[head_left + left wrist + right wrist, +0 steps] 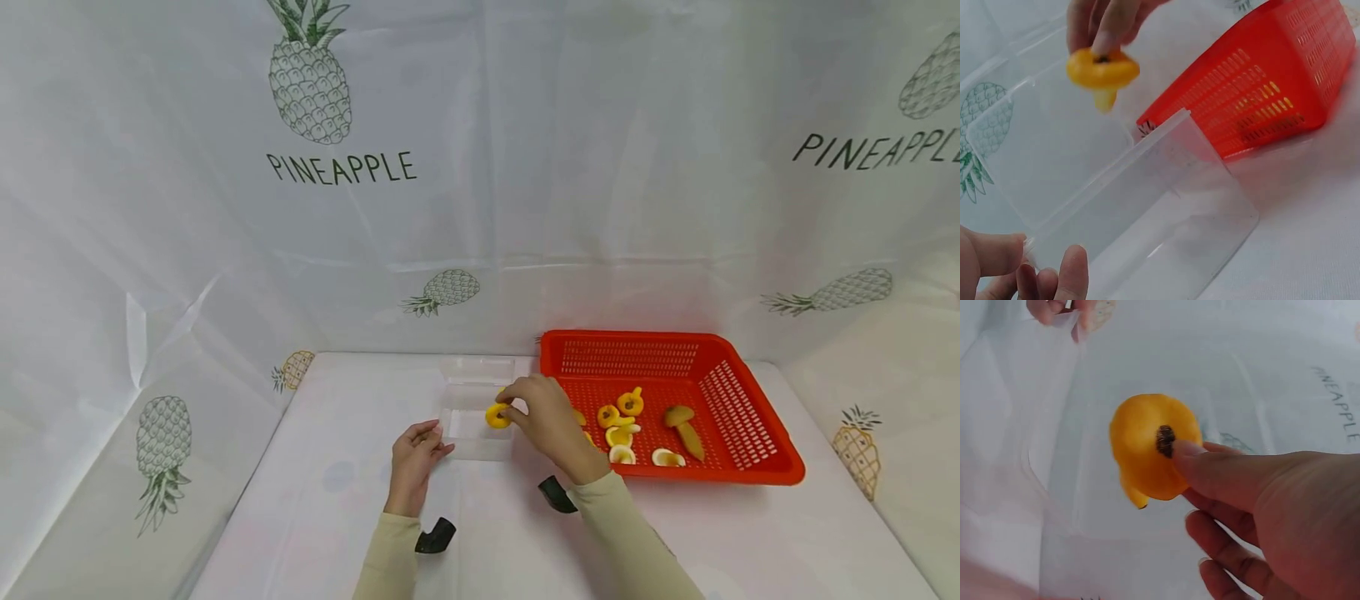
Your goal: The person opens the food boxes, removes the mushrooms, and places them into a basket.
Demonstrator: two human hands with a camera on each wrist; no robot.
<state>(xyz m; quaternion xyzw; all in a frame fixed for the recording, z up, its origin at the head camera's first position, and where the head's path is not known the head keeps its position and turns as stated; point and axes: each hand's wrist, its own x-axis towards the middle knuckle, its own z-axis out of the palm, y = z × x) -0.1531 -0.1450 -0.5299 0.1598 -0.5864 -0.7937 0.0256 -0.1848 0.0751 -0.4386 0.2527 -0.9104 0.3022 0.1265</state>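
My right hand [546, 415] pinches a yellow toy mushroom [495, 417] between thumb and fingers, above a clear plastic box [477, 451]. Close up in the right wrist view, the mushroom [1141, 434] shows a dark patch on its round cap, beside the thumb tip, and a short stem. The left wrist view has its stem pointing down over the open box [1172, 219], apart from the walls. My left hand [415, 460] grips the box's near left corner by the rim, thumb on one side and fingers on the other.
Right of the box stands a red perforated basket [780, 467] with several yellow, white and brown toy mushrooms, among them a brown one [686, 435]. Two black curved pieces lie in front, one by the left wrist [436, 536] and one by the right [556, 495].
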